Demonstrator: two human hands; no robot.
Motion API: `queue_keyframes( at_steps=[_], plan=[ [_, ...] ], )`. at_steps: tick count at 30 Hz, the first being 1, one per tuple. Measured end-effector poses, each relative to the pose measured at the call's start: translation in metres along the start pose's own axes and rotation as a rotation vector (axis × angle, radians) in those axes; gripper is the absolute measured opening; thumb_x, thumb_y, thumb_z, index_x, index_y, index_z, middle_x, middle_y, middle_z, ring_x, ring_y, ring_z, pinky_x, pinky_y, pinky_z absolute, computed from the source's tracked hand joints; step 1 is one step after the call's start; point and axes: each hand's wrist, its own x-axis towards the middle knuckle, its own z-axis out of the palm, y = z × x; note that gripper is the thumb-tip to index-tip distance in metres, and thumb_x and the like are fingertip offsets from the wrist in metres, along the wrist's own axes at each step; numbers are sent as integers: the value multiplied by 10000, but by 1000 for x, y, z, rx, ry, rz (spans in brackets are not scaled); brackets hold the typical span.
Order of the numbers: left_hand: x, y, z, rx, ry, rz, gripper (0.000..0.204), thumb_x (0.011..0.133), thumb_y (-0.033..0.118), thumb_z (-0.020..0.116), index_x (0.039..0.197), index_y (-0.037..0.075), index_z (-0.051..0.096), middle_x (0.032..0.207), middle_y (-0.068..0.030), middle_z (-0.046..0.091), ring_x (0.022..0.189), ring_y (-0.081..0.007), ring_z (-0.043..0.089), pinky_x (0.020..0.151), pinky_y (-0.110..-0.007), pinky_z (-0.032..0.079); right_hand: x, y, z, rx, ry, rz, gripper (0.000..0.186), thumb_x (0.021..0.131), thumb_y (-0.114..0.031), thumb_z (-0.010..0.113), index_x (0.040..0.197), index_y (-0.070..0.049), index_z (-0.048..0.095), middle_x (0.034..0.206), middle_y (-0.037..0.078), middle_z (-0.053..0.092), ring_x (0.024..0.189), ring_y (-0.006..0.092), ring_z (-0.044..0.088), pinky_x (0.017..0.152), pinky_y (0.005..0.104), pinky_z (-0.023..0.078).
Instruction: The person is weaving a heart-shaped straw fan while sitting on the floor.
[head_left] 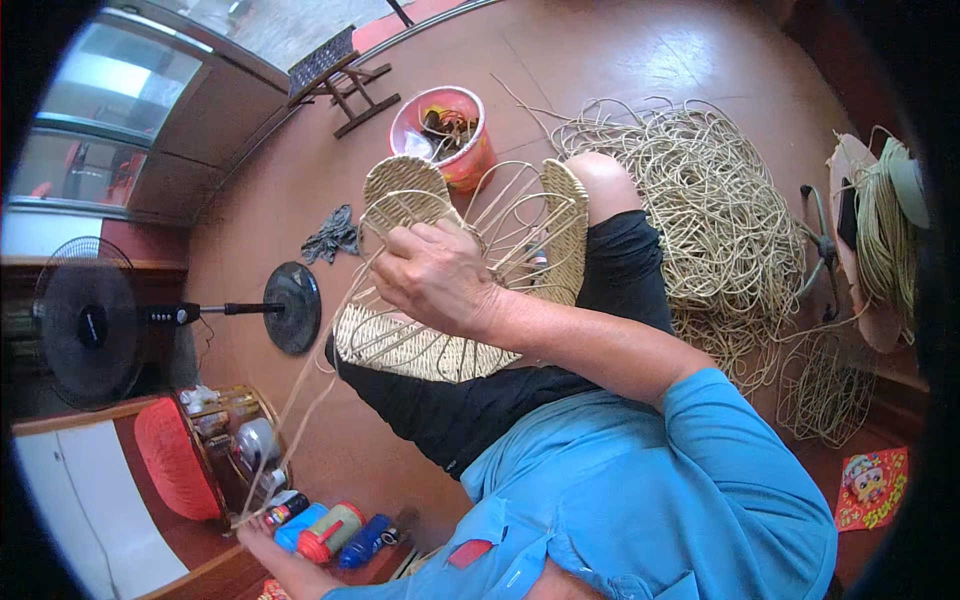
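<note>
A pale woven straw piece [430,345] with rounded flaps and open loops of cord lies across my lap and knees. My right hand [440,275] is closed in a fist at its middle, gripping the weave and the cords there. Out at the lower left, my left hand [285,562] pinches a long straw cord [318,385]. That cord runs taut from the woven piece to my fingertips, which are slightly blurred. What lies beneath my right fist is hidden.
A big tangled heap of cord [715,220] covers the floor at right. A pink bucket [478,160] stands beyond my knees, near a folding stool [345,80]. Left are a standing fan [90,325] and a grey rag [332,233]; bottles [335,525] sit near my left hand.
</note>
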Motion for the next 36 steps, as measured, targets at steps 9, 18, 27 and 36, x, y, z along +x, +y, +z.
queue_keyframes(
  at_steps=[9, 18, 27, 36],
  plan=[
    [-58, 0, 23, 73, 78, -489, 443, 1014, 245, 737, 1326, -68, 706, 1198, -162, 779, 1054, -327, 720, 959, -463, 582, 3, -5, 8, 21, 18, -15, 185, 876, -248, 787, 785, -160, 652, 841, 17, 557, 812, 195, 647, 736, 392, 474],
    [42, 499, 214, -469, -122, 236, 435, 1072, 103, 681, 1497, 19, 647, 1347, -126, 754, 1245, -240, 693, 1104, -395, 519, 9, -10, -2, 41, -26, -24, 111, 895, -228, 804, 856, -149, 736, 854, 34, 607, 802, 243, 662, 745, 409, 485],
    [60, 515, 238, -167, 104, 546, 207, 1025, 91, 623, 1132, 55, 797, 1065, -146, 777, 1081, -371, 705, 1002, -494, 516, 1, -1, -2, 0, -32, 17, 156, 915, -258, 792, 840, -143, 719, 853, 38, 598, 808, 241, 665, 751, 419, 487],
    [74, 409, 187, 266, 197, 243, 190, 1068, 167, 638, 1110, 44, 776, 1086, -183, 760, 1073, -375, 714, 920, -526, 531, 2, 0, 4, -3, -52, 16, 178, 921, -283, 809, 838, -146, 733, 850, 31, 600, 808, 235, 667, 759, 412, 485]
  ],
)
